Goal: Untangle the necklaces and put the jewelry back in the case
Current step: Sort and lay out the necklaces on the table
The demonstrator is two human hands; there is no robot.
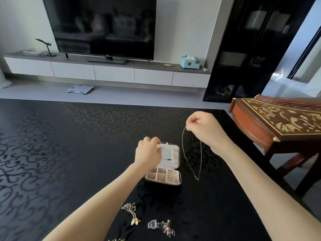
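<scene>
My right fingertips [190, 121] are pinching one thin chain [198, 178], the right hand [202, 126] holding it up beside the open case [162, 182]. It's hanging free as a clean silvery loop, no knots showing. The left hand [149, 150] is curling at the lid [169, 145]; I can't tell whether it's gripping anything. A leaf-pendant tangle [131, 212] and a knotted heap [165, 227] are lying on the table [69, 153], so I'm judging most remains.

Nothing I can read on my feed, small pale logo on the lower bezel of the television [104, 26] (too blurred for letters), dark bear-shaped emblem on the blue tissue box [189, 63]
</scene>
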